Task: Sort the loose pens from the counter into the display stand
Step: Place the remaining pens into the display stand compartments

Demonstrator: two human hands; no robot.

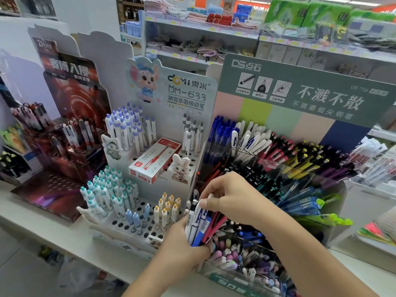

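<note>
A bundle of pens (pixel 198 224), light, stiff and likely slippery, is gripped low on the barrels by the left hand (pixel 182 247) over the display stand (pixel 334 189), while one top is pinched by the right hand (pixel 227 196).

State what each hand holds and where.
Left hand grips a bundle of pens around their lower ends; right hand pinches one pen's top.

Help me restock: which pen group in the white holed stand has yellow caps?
The small cluster at the front right of the white stand, the yellow-capped pens; the others are purple, teal, blue or grey.
</note>
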